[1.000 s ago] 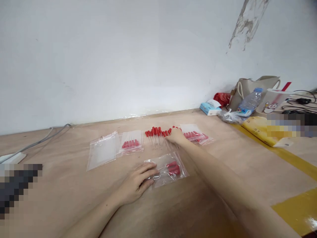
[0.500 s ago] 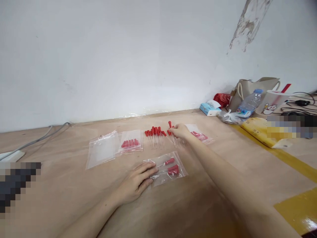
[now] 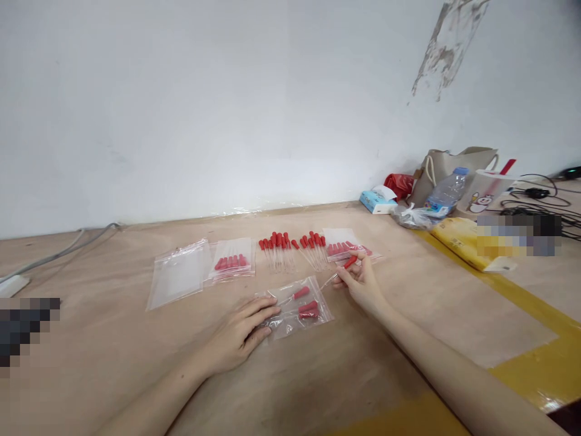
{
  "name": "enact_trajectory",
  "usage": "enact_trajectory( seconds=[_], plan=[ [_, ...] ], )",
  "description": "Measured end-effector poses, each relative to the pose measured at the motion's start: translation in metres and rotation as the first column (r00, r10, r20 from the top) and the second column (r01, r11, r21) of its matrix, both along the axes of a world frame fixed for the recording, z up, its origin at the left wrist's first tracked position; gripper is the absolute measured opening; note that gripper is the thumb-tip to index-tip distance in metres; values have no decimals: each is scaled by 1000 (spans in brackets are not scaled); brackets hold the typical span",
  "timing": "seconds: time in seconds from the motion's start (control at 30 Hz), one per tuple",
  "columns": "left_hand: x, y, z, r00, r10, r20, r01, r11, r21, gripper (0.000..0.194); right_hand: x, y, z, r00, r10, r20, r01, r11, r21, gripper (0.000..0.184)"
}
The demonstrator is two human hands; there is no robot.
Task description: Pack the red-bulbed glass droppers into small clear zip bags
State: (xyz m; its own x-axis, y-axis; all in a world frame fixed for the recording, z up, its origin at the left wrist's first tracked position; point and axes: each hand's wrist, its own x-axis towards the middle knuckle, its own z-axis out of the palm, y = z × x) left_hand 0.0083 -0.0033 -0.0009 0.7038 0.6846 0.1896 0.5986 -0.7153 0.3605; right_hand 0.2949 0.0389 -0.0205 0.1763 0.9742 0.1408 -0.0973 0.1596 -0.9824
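Observation:
My left hand lies flat with fingers spread on the near edge of a clear zip bag that holds a few red-capped droppers. My right hand pinches one red-capped dropper just right of that bag, its glass tip pointing toward the bag's opening. Farther back lies a loose row of red-capped droppers. A filled bag and an empty bag lie to the left, and another filled bag lies behind my right hand.
The brown table meets a white wall. At the back right stand a tissue pack, a water bottle, a beige tote, a cup and black cables. A grey cable runs along the left. Yellow tape crosses the right.
My right hand has drawn back from the loose row toward me, now carrying a single dropper to the bag's right side. My left hand has stayed on the bag.

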Motion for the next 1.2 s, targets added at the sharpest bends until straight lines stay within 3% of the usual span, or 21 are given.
enact_trajectory(
  seconds=[0.23, 0.3, 0.37, 0.47, 0.53, 0.63, 0.8, 0.93, 1.07, 1.2],
  plan=[
    [-1, 0, -1, 1000, 7, -6, -7, 1000, -8, 35, -12, -6, -7, 983, 180, -44, -183, 981, -72, 50],
    [-1, 0, -1, 1000, 6, -7, -6, 1000, -9, 35, -9, -6, -9, 973, 221, 75, -215, 974, -72, 41],
    [-1, 1, -2, 1000, 7, -2, -7, 1000, -6, 35, -5, -6, -8, 928, 214, 304, -217, 976, -25, 29],
    [-1, 1, -3, 1000, 0, 12, 0, 1000, 5, 35, 0, -6, -3, 776, 132, 617, -238, 967, 93, 13],
    [-1, 1, -4, 1000, 0, 10, -1, 1000, 10, 36, 0, -5, 1, 710, 140, 691, -305, 945, 121, 10],
    [-1, 1, -3, 1000, 2, -6, -1, 1000, 13, 36, -5, -6, 1, 702, 202, 683, -370, 923, 107, 13],
    [0, 1, -3, 1000, -7, -1, 7, 1000, 30, 34, -14, -6, -6, 797, 304, 523, -381, 924, 43, 31],
    [-1, 2, -3, 1000, 1, 18, -1, 1000, 12, 33, -11, -7, -5, 804, 317, 503, -372, 928, 8, 26],
    [-1, 2, -4, 1000, 4, 14, -4, 1000, 1, 33, -10, -10, -1, 745, 281, 605, -344, 939, -12, 9],
    [-2, 2, -5, 999, -7, -52, 11, 996, 84, 35, -12, -11, 2, 691, 299, 658, -356, 933, -51, 16]
  ],
)
